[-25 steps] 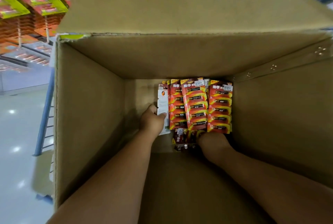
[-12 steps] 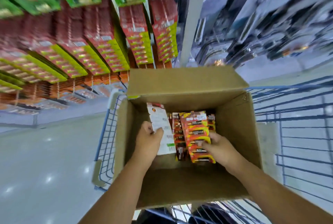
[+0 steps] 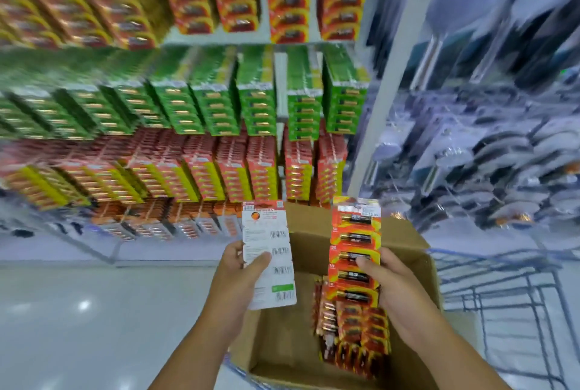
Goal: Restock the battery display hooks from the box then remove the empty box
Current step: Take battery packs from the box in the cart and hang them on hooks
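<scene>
Holding one upright strip (image 3: 270, 256) in my left hand (image 3: 240, 276) and another (image 3: 354, 251) in my right hand (image 3: 394, 283) above the box (image 3: 408, 239), I had the hooks (image 3: 279, 151) straight ahead, higher up, nearer my left.

Single head-worn view, close above the open box (image 3: 314, 342), facing forward and down toward the battery display (image 3: 219, 107)

Bright store light, floor (image 3: 84, 305) glare, heavy motion blur at edges.
</scene>
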Demonstrator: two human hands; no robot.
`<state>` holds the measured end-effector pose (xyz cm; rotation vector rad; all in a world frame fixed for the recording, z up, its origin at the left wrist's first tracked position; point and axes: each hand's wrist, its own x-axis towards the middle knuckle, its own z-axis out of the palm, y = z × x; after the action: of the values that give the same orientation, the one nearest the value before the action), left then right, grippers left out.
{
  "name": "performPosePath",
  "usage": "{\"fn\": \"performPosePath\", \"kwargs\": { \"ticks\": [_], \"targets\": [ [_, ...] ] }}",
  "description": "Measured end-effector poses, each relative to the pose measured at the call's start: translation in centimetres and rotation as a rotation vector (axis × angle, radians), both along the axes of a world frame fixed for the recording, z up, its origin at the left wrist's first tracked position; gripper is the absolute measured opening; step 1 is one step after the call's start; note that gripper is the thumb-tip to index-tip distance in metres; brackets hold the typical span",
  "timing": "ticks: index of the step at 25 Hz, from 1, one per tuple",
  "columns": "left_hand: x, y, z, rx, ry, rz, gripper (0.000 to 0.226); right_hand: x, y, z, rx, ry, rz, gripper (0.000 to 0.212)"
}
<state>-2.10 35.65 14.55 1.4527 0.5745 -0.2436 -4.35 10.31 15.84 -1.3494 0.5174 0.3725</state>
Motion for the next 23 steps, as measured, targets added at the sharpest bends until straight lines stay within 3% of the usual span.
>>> {"fn": "performPosePath", "kwargs": {
  "ticks": [4,9,13,20,23],
  "targets": [
    [-4.2,3.9,5.1,-0.055,-0.092,0.18,0.023,0.6,4.0,4.4,0.057,-0.118,0.154,0.028],
    [-8.8,10.6,11.2,0.014,-0.25,0.257,0.029,0.4,11.6,9.9,0.161,-0.271,0.298,0.045],
    [-10.5,17.7,14.9,0.03,-0.37,0.344,0.026,0.6,18.8,13.0,0.18,-0.365,0.369,0.032],
    [-9.9,34.8,18.0,-0.055,-0.461,0.382,0.035,1.9,36.7,17.0,0.182,-0.392,0.291,0.02],
    [-8.9,42.5,19.1,-0.071,-0.468,0.354,0.033,2.5,44.4,18.5,0.202,-0.381,0.269,0.028]
  ]
}}
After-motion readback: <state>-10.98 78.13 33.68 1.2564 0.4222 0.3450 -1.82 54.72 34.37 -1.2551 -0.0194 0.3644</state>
